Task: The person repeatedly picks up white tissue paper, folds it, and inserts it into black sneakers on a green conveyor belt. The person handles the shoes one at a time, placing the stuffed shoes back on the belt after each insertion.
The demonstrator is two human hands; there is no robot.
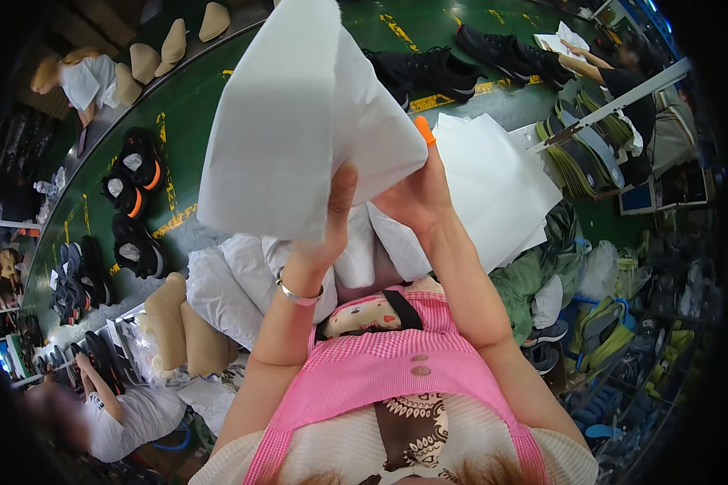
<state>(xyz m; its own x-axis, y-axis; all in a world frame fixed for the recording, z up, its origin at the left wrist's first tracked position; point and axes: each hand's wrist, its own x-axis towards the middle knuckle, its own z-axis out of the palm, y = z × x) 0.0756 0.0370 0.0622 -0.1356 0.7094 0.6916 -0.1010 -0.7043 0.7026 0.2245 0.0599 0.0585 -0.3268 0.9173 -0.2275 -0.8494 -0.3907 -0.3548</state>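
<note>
Holding a white tissue sheet (299, 113) up in front of the chest with both hands. Left hand (323, 234) grips the lower edge, thumb pressed up against the sheet. Right hand (416, 194) grips the right side; an orange finger cot (423, 129) covers one fingertip. Sheet looks partly folded or bunched into a wedge, not flat, not yet wrapped around anything.

Progress, judging by layout: early-to-mid in one cycle. Sheet is picked and lifted off the stack of white sheets (493, 178) just beyond the right hand. No shoe is in either hand. Crumpled white paper (234, 283) sits below the left wrist, touching the tan shoe forms (182, 323) further left.

Still open: black shoes (137, 194) with orange trim lie on the green conveyor (194, 97) well out past the left hand, more black shoes (437, 69) beyond the sheet. Can't tell whether those are already stuffed.

Other workers sit far off on both sides.
</note>
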